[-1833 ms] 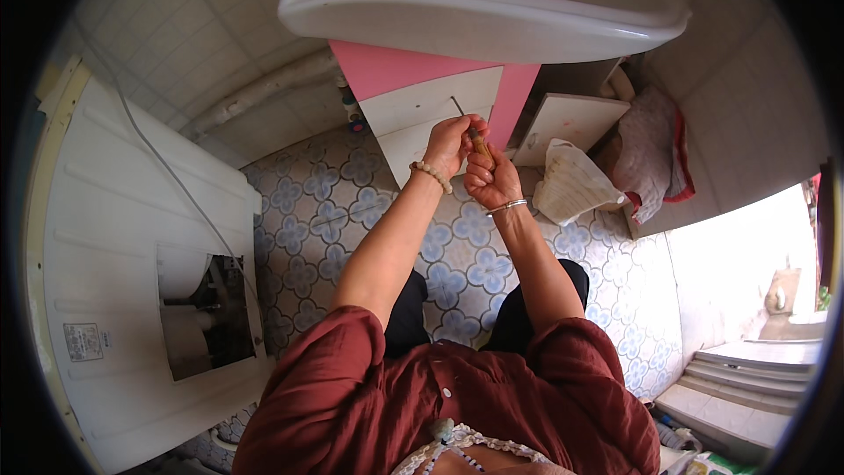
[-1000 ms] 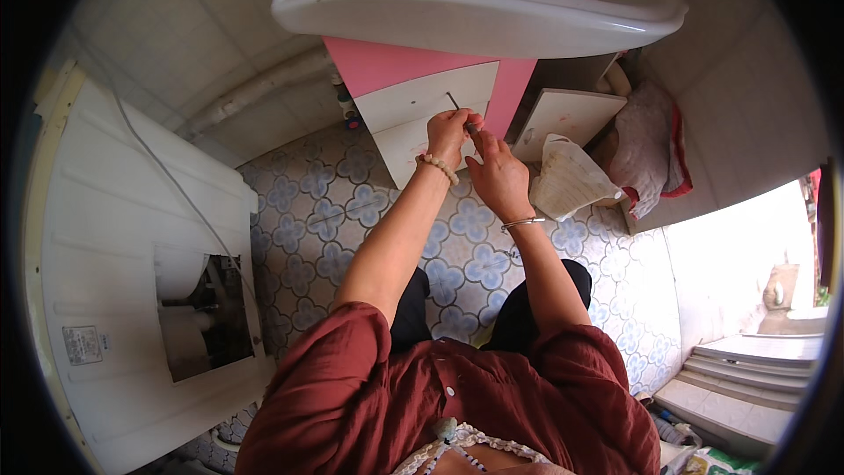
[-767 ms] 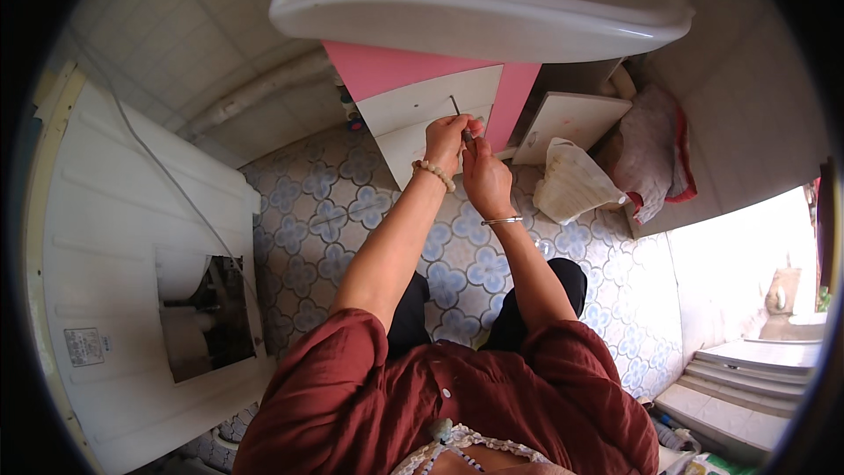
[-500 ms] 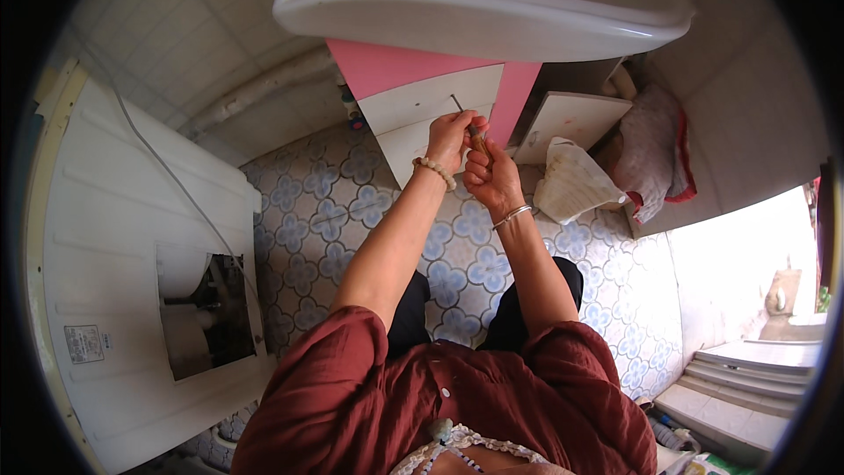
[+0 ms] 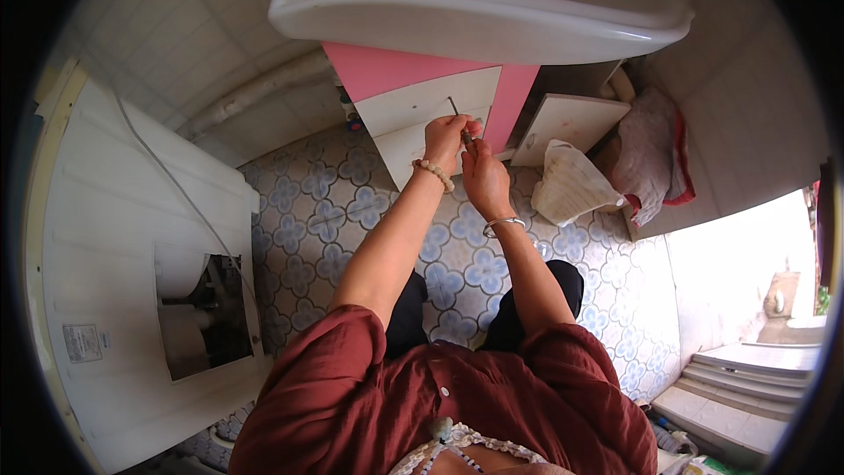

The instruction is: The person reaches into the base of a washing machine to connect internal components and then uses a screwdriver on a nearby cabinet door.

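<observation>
My left hand (image 5: 446,135) clamps the thin metal tool (image 5: 455,112) upright while my right hand (image 5: 483,178) closes beside it, steadying it against the white cabinet panel (image 5: 413,105).

Thin metal rod (image 5: 454,108), tilted, fist-held

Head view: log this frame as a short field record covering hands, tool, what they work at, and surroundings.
left hand: left hand closed around a thin metal tool
right hand: right hand beside it, fingers at the tool
tool type: too small to tell
work spot: white cabinet door with pink sides, under a white sink
wrists: bead bracelet on the left, metal bangle on the right
floor: patterned tiles
left side: white appliance with open panel
</observation>
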